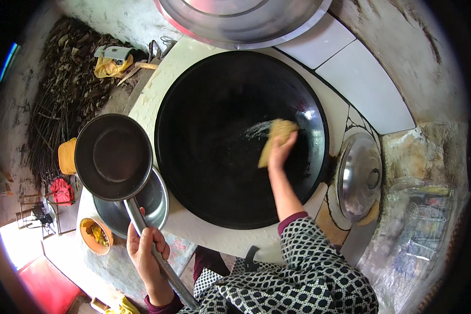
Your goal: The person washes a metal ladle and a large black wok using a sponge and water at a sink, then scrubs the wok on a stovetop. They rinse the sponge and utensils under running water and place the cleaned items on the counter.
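Observation:
My left hand point(148, 245) grips the long metal handle of a dark round ladle point(114, 157), held over the left side of the stove. Inside a large black wok point(212, 165) set into the stove, my right hand point(281, 151) holds a tan cloth or scrubber point(278, 137) against the right part of the inner surface. The scrubber is slightly blurred, so its exact kind cannot be told. Beside it runs a whitish wet streak point(259, 128). Under the ladle stands a metal basin point(157, 200), partly hidden by the ladle and my left hand.
A large metal lid point(243, 23) leans behind the wok. At right sits a smaller lidded pot point(361, 176). An orange bowl of scraps point(96, 236) stands at the lower left. Dry leaves and twigs point(70, 70) are heaped against the left wall. White tiles point(365, 78) edge the stove point(216, 237).

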Motion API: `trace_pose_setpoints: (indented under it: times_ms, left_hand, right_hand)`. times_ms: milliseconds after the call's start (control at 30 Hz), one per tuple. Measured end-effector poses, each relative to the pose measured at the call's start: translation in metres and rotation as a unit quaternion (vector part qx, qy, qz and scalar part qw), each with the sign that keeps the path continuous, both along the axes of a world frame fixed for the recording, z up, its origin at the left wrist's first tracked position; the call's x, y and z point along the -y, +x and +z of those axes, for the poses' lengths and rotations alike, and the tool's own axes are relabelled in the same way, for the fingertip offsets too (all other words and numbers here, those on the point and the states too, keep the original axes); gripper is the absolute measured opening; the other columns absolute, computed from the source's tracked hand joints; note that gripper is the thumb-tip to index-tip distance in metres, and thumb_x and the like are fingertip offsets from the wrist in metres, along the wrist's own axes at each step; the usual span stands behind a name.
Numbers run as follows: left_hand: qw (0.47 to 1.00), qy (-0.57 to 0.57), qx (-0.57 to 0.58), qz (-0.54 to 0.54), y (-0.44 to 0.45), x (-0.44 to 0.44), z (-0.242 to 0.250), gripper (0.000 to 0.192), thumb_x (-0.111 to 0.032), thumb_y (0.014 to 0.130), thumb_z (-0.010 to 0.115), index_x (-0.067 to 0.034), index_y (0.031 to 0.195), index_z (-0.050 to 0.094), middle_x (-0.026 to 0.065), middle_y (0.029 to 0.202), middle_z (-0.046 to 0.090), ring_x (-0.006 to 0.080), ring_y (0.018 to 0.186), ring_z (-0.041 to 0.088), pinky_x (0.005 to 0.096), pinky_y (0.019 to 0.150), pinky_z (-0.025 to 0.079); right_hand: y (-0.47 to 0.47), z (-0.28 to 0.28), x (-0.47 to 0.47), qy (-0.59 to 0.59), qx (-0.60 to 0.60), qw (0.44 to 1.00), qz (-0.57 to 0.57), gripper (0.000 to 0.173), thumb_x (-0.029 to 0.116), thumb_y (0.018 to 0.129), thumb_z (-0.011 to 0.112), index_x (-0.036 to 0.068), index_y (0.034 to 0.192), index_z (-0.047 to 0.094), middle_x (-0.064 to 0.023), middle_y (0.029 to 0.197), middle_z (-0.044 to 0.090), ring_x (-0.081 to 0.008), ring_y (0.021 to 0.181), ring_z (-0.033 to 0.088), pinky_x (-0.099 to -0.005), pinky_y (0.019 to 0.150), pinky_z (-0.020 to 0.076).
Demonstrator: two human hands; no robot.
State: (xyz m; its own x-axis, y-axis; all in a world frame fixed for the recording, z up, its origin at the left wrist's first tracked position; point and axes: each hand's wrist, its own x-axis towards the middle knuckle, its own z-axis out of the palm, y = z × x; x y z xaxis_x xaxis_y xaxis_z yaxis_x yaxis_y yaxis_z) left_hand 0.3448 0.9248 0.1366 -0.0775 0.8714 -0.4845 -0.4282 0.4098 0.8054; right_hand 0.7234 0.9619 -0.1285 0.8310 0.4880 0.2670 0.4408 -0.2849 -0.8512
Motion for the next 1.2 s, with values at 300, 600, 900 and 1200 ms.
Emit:
trace_pose_setpoints:
  times_ms: [300,600,900,1200]
  left_hand:
    - [0.999,-0.017,-0.034,0.035,-0.025,-0.014,-0.017,0.045,-0.008,0.089,0.048,0.001,0.13,0.035,0.0021,0.063,0.043,0.0048,0.042,0.038,0.0164,0.034,0.031]
    - [0.998,-0.016,-0.031,0.05,-0.022,-0.014,-0.011,0.042,-0.008,0.091,0.046,0.0,0.13,0.036,0.0011,0.063,0.042,0.0036,0.043,0.039,0.0155,0.035,0.031]
    - [0.999,-0.024,-0.003,-0.031,0.0,0.003,0.01,0.037,-0.01,0.088,0.052,-0.001,0.122,0.043,0.0015,0.067,0.047,0.0063,0.049,0.043,0.018,0.039,0.034]
    - [0.967,-0.114,0.187,-0.132,0.033,0.037,-0.008,0.027,-0.015,0.088,0.055,-0.001,0.11,0.048,0.0044,0.071,0.048,0.0093,0.054,0.044,0.0198,0.041,0.034]
  right_hand:
    - [0.025,0.013,-0.191,-0.165,-0.06,0.97,-0.169,0.089,0.012,0.077,0.061,0.005,0.142,0.001,-0.0318,0.132,0.021,-0.0437,0.121,0.029,-0.0485,0.102,0.0262]
    - [-0.215,0.01,-0.08,-0.159,0.049,0.851,0.499,0.074,0.001,0.073,0.052,0.01,0.139,0.02,-0.0292,0.133,0.028,-0.0479,0.121,0.03,-0.0498,0.102,0.0289]
    - [-0.03,0.058,0.059,-0.487,0.158,0.729,0.455,0.053,-0.002,0.069,0.053,0.02,0.117,0.05,-0.0178,0.094,0.051,-0.0385,0.091,0.054,-0.0494,0.073,0.0449]
    - [0.043,0.196,0.041,0.129,-0.447,0.818,0.339,0.064,0.003,0.069,0.061,0.006,0.129,0.039,-0.0118,0.114,0.053,-0.0247,0.102,0.055,-0.0352,0.086,0.0479]
